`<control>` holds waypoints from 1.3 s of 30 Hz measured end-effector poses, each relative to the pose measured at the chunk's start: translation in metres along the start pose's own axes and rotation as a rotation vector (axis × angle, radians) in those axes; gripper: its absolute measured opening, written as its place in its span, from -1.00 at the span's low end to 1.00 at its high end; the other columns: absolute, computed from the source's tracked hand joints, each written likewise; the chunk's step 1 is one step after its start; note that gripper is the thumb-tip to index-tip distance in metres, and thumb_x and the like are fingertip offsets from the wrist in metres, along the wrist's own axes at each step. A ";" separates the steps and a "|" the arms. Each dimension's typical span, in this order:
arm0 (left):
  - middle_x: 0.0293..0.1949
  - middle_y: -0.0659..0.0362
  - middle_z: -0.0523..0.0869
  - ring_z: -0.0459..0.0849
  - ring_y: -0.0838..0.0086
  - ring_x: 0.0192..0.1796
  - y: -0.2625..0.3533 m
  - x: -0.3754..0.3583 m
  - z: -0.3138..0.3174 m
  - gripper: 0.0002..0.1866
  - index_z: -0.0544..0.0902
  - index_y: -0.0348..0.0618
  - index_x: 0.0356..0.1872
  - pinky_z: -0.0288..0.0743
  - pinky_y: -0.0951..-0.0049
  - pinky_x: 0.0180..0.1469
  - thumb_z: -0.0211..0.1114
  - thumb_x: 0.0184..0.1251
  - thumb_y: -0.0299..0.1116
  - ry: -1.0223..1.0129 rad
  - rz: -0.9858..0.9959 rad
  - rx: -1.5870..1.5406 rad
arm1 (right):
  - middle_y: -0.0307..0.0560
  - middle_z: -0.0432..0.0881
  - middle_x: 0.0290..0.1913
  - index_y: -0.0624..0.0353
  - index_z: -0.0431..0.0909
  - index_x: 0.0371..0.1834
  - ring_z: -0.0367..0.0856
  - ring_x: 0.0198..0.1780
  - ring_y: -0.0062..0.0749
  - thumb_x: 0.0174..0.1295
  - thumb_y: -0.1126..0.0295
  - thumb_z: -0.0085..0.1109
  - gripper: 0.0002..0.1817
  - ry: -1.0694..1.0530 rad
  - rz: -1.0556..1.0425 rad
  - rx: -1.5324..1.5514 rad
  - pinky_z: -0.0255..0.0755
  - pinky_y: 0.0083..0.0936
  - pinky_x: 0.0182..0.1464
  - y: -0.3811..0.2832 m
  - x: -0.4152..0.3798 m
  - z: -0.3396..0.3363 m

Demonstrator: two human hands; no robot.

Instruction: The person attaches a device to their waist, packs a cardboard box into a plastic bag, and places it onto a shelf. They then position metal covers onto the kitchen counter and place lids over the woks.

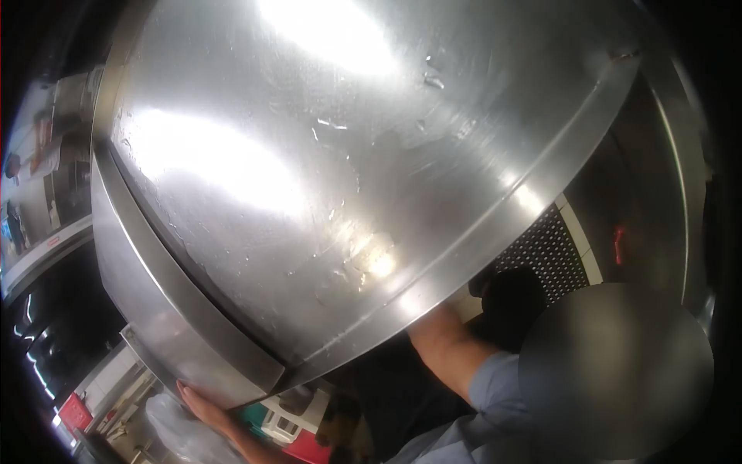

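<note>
A large stainless steel surface [255, 255] with bright reflections and wet-looking marks fills most of the view. Along its left side runs a raised metal edge panel [178, 309]. At the lower left, my left hand [198, 402] lies against the bottom of this panel, its visible fingers stretched out. My right forearm [448, 344], below a grey-blue sleeve, passes behind the steel surface's lower rim, which hides my right hand. Whether that hand holds anything cannot be seen.
A clear plastic bag [182, 433] hangs near my left hand. Below are a white crate [297, 417] and a red container [309, 447]. A perforated black mat [549, 259] lies on the floor at right. A blurred round grey object [618, 371] blocks the lower right.
</note>
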State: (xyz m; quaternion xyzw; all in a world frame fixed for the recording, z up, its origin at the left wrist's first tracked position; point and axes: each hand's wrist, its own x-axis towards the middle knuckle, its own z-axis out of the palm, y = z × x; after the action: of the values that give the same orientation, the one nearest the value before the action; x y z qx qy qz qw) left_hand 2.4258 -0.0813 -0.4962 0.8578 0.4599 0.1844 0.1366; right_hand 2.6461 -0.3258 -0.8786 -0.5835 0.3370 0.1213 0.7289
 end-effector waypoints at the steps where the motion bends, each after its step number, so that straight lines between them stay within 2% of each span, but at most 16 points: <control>1: 0.37 -0.04 0.40 0.39 0.21 0.36 0.000 -0.001 -0.001 -0.41 0.35 -0.38 0.37 0.22 0.29 0.40 -0.13 0.57 -0.08 -0.007 0.003 0.004 | -0.17 0.57 -0.33 0.20 0.55 -0.12 0.52 -0.36 -0.50 0.38 0.23 0.10 -0.75 0.004 0.003 -0.007 0.39 -0.58 -0.32 -0.001 0.001 -0.001; 8: 0.35 -0.08 0.42 0.40 0.19 0.35 -0.012 0.006 -0.005 -0.43 0.38 -0.40 0.34 0.21 0.27 0.40 -0.12 0.58 -0.10 0.004 -0.005 0.020 | -0.13 0.61 -0.28 0.22 0.57 -0.08 0.56 -0.31 -0.47 0.38 0.21 0.12 -0.72 0.020 -0.026 -0.045 0.44 -0.56 -0.26 -0.010 0.014 0.002; 14: 0.35 -0.09 0.42 0.39 0.17 0.36 -0.026 0.008 -0.014 -0.46 0.39 -0.43 0.32 0.19 0.28 0.42 -0.14 0.61 -0.14 -0.041 0.201 0.221 | -0.10 0.65 -0.23 0.23 0.59 -0.05 0.61 -0.26 -0.45 0.38 0.19 0.13 -0.68 -0.011 -0.056 -0.131 0.48 -0.54 -0.21 -0.022 0.032 0.001; 17: 0.34 -0.10 0.42 0.38 0.15 0.37 -0.011 0.003 -0.009 -0.46 0.39 -0.43 0.32 0.19 0.27 0.42 -0.13 0.60 -0.14 -0.014 0.064 0.121 | -0.09 0.67 -0.21 0.23 0.60 -0.03 0.63 -0.24 -0.44 0.38 0.18 0.14 -0.67 -0.075 -0.039 -0.266 0.49 -0.53 -0.18 -0.020 0.027 -0.014; 19: 0.34 -0.11 0.42 0.37 0.14 0.38 -0.019 0.006 -0.002 -0.45 0.37 -0.42 0.34 0.19 0.27 0.42 -0.12 0.60 -0.13 -0.025 0.078 0.113 | -0.08 0.68 -0.20 0.24 0.60 -0.02 0.64 -0.22 -0.43 0.37 0.17 0.14 -0.66 -0.136 -0.036 -0.510 0.51 -0.53 -0.17 -0.007 0.021 -0.038; 21: 0.34 -0.13 0.42 0.36 0.13 0.38 -0.010 0.005 -0.008 -0.43 0.33 -0.42 0.36 0.18 0.27 0.42 -0.11 0.59 -0.11 -0.027 0.012 0.043 | -0.07 0.69 -0.18 0.24 0.61 -0.01 0.66 -0.21 -0.43 0.37 0.16 0.14 -0.64 -0.348 0.042 -0.933 0.52 -0.52 -0.15 0.003 -0.013 -0.083; 23: 0.34 -0.15 0.41 0.36 0.11 0.39 0.017 -0.005 0.005 -0.40 0.28 -0.42 0.38 0.18 0.26 0.42 -0.10 0.58 -0.09 -0.007 -0.141 -0.161 | -0.06 0.70 -0.17 0.24 0.61 0.01 0.67 -0.19 -0.42 0.37 0.16 0.15 -0.63 -0.733 0.129 -1.248 0.53 -0.52 -0.13 -0.025 -0.073 -0.122; 24: 0.34 -0.17 0.41 0.35 0.10 0.39 0.012 -0.001 0.003 -0.40 0.27 -0.43 0.39 0.18 0.26 0.42 -0.10 0.58 -0.09 -0.044 -0.144 -0.135 | -0.05 0.71 -0.16 0.24 0.61 0.01 0.68 -0.18 -0.42 0.37 0.15 0.15 -0.63 -0.970 0.207 -1.263 0.54 -0.51 -0.13 -0.060 -0.117 -0.135; 26: 0.34 -0.20 0.40 0.35 0.07 0.39 -0.003 0.005 -0.003 -0.38 0.23 -0.44 0.40 0.18 0.26 0.42 -0.09 0.57 -0.08 -0.120 -0.150 -0.068 | -0.04 0.72 -0.14 0.25 0.62 0.02 0.69 -0.17 -0.41 0.37 0.14 0.15 -0.62 -1.230 0.412 -0.771 0.55 -0.51 -0.11 -0.185 -0.214 -0.129; 27: 0.34 -0.22 0.40 0.36 0.05 0.39 0.015 0.006 -0.010 -0.38 0.23 -0.45 0.39 0.18 0.26 0.42 -0.07 0.57 -0.08 -0.152 -0.208 -0.107 | -0.11 0.72 -0.16 0.24 0.61 0.04 0.67 -0.21 -0.53 0.38 0.13 0.17 -0.61 -1.239 0.473 -0.489 0.53 -0.58 -0.18 -0.248 -0.259 -0.116; 28: 0.34 -0.23 0.39 0.36 0.03 0.39 0.032 0.008 -0.020 -0.37 0.23 -0.46 0.39 0.18 0.26 0.41 -0.06 0.57 -0.09 -0.186 -0.260 -0.142 | -0.01 0.73 -0.15 0.26 0.60 0.07 0.69 -0.19 -0.45 0.35 0.18 0.22 -0.60 -1.200 0.357 -0.355 0.55 -0.54 -0.16 -0.303 -0.289 -0.098; 30: 0.37 -0.27 0.34 0.32 0.02 0.42 0.019 0.011 -0.016 -0.35 0.24 -0.50 0.37 0.13 0.27 0.45 -0.03 0.54 -0.07 -0.198 -0.240 -0.184 | 0.14 0.71 -0.15 0.34 0.58 0.06 0.71 -0.15 -0.18 0.33 0.14 0.21 -0.54 -0.822 -0.234 -0.488 0.56 -0.36 -0.09 -0.354 -0.315 -0.056; 32: 0.38 -0.30 0.30 0.26 -0.02 0.45 0.019 0.012 -0.010 -0.31 0.23 -0.55 0.36 0.08 0.25 0.48 0.02 0.51 -0.05 -0.201 -0.245 -0.158 | 0.31 0.67 -0.13 0.43 0.56 0.06 0.68 -0.06 0.09 0.32 0.11 0.17 -0.48 -0.435 -0.648 -0.932 0.51 -0.17 0.02 -0.366 -0.302 -0.004; 34: 0.40 -0.32 0.27 0.21 -0.08 0.47 0.015 0.011 -0.004 -0.26 0.21 -0.56 0.36 0.03 0.21 0.50 0.07 0.47 -0.03 -0.187 -0.193 -0.103 | 0.39 0.64 -0.05 0.44 0.57 0.01 0.63 0.00 0.22 0.30 0.06 0.17 -0.46 -0.503 -0.235 -1.116 0.47 -0.06 0.06 -0.357 -0.280 0.031; 37: 0.43 -0.33 0.18 0.13 -0.14 0.48 0.047 0.015 -0.020 -0.23 0.17 -0.53 0.38 -0.01 0.09 0.50 0.05 0.46 0.02 -0.273 -0.281 -0.011 | 0.35 0.64 0.01 0.39 0.61 -0.08 0.66 -0.03 0.11 0.22 0.00 0.27 -0.44 -0.350 -0.089 -1.030 0.50 -0.13 0.02 -0.327 -0.266 0.050; 39: 0.43 -0.32 0.18 0.12 -0.14 0.49 0.024 0.012 -0.033 -0.24 0.17 -0.50 0.39 0.00 0.09 0.50 0.03 0.47 0.02 -0.299 -0.256 0.008 | 0.18 0.67 -0.06 0.37 0.55 0.05 0.64 -0.02 -0.01 0.15 -0.01 0.34 -0.37 -0.686 0.066 -0.713 0.48 -0.15 0.04 -0.339 -0.282 0.035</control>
State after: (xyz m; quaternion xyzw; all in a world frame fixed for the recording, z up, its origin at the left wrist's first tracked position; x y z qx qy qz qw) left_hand 2.4355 -0.0817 -0.4550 0.8106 0.5407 0.0340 0.2222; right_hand 2.6419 -0.3303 -0.4358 -0.7118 0.0335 0.4373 0.5487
